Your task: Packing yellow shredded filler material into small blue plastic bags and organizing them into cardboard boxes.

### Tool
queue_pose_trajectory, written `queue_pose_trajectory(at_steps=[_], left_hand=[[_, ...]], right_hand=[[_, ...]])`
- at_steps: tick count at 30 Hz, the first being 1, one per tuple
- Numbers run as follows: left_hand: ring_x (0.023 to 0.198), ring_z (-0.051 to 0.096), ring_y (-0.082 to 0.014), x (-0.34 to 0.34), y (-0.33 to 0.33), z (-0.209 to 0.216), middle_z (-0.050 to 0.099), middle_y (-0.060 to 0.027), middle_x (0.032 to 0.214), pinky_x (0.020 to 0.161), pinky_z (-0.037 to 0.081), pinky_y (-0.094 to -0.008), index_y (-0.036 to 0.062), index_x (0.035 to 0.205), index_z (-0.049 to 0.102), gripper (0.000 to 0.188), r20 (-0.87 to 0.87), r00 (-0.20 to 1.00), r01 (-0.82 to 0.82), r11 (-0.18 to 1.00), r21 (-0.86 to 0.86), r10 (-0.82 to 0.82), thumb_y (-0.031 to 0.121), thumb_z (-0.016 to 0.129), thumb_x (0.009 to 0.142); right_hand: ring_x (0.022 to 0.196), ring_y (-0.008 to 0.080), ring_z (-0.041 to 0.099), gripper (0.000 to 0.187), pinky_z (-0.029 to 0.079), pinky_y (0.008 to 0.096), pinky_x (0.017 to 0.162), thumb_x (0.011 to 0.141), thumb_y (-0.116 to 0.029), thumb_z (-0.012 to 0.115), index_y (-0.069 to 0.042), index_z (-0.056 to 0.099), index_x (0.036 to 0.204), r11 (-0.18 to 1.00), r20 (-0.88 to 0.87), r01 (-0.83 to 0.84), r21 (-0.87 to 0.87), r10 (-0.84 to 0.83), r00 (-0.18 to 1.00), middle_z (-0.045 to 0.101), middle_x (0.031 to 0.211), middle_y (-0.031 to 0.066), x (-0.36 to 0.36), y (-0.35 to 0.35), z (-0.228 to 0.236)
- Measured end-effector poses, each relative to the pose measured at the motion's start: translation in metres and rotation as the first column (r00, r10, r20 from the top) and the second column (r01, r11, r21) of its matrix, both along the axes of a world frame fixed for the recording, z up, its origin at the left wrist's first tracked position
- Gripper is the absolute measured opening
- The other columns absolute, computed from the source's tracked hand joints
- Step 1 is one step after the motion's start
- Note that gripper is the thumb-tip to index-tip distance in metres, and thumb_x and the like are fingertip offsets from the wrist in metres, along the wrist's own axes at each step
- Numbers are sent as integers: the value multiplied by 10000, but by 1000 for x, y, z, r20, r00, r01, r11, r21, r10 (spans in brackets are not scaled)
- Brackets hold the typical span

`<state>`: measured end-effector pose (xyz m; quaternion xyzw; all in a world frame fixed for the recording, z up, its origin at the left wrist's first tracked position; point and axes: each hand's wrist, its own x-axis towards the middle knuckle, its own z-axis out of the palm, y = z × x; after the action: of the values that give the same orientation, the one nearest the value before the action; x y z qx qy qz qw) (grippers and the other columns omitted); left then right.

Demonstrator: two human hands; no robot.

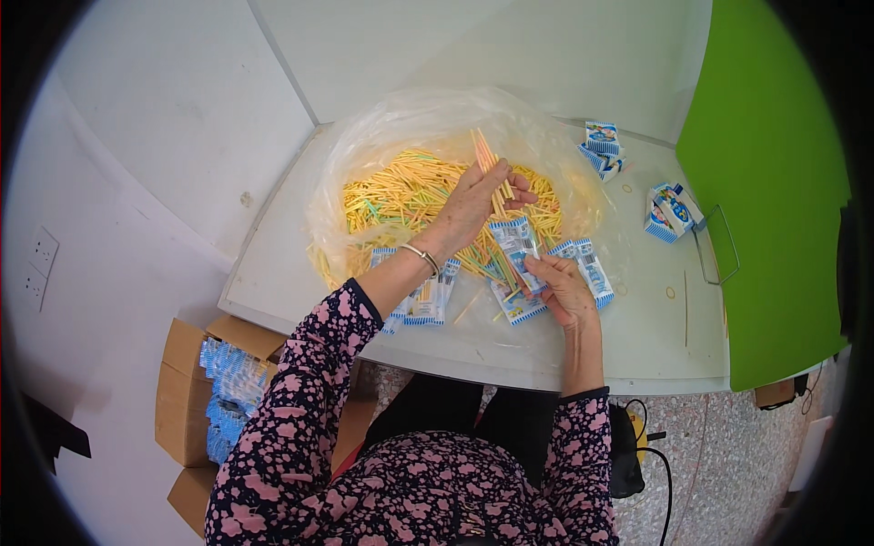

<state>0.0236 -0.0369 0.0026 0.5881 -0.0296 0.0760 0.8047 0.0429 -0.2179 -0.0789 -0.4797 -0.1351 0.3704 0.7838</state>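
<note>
My left hand (475, 202) grips a small bunch of yellow and orange sticks (490, 162), its ends pointing up over the clear plastic bag (382, 136). My right hand (563, 287) holds a narrow blue-and-white packet (516, 241) upright, its open top just below the sticks. The bag holds a big heap of yellow, orange and green sticks (401, 196). Several filled blue-and-white packets (432, 296) lie on the white table (273, 273) in front of the bag, on both sides of my hands.
More packets (601, 146) lie at the table's far right, with bundled ones (672, 211) beside a wire frame (719, 246). Rubber bands (671, 292) lie loose on the table. A cardboard box of blue packets (223, 391) stands on the floor at my left. A green wall panel (774, 200) borders the right.
</note>
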Motion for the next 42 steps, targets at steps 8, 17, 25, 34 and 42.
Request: queue_pose_trajectory(at_steps=[8, 17, 25, 34, 42], left_hand=[[920, 600, -197, -11, -12, -9, 593, -91, 920, 805, 478, -298, 2, 964, 533, 365, 106, 994, 23, 985, 173, -41, 353, 435, 937], [951, 555, -122, -18, -8, -20, 603, -67, 989, 835, 440, -270, 9, 1006, 580, 389, 36, 995, 78, 967, 243, -89, 366, 449, 930], [955, 568, -147, -6, 6, -16, 596, -65, 1016, 868, 444, -296, 34, 1107, 507, 333, -63, 997, 50, 998, -24, -51, 313, 450, 934], [851, 528, -112, -2, 15, -1, 603, -37, 982, 803, 416, -254, -3, 1110, 550, 331, 216, 948, -313, 802, 509, 233, 259, 461, 928], [914, 562, -110, -20, 1, 2, 628, -75, 1013, 808, 447, -247, -21, 1033, 601, 293, 163, 986, -82, 712, 698, -46, 209, 450, 932]], right_hand=[[615, 122, 556, 151, 422, 243, 512, 822, -135, 632, 5, 626, 880, 998, -40, -10, 58, 13, 999, 626, 777, 45, -4, -1, 4], [742, 103, 611, 220, 488, 234, 640, 829, -120, 623, 16, 623, 1002, 993, 4, 58, 105, -59, 998, 652, 880, 54, -6, 2, 6], [740, 92, 604, 231, 483, 221, 656, 836, -118, 615, 24, 625, 1017, 993, 138, 105, 54, -111, 984, 654, 883, 53, -2, 4, 1], [737, 81, 595, 225, 469, 210, 670, 839, -119, 611, 26, 630, 1011, 992, 189, 121, 45, -127, 974, 655, 878, 51, 0, 4, -2], [726, 52, 562, 234, 436, 192, 644, 839, -167, 619, 0, 631, 1002, 989, 166, 125, 76, -136, 977, 649, 874, 34, -1, 6, 4]])
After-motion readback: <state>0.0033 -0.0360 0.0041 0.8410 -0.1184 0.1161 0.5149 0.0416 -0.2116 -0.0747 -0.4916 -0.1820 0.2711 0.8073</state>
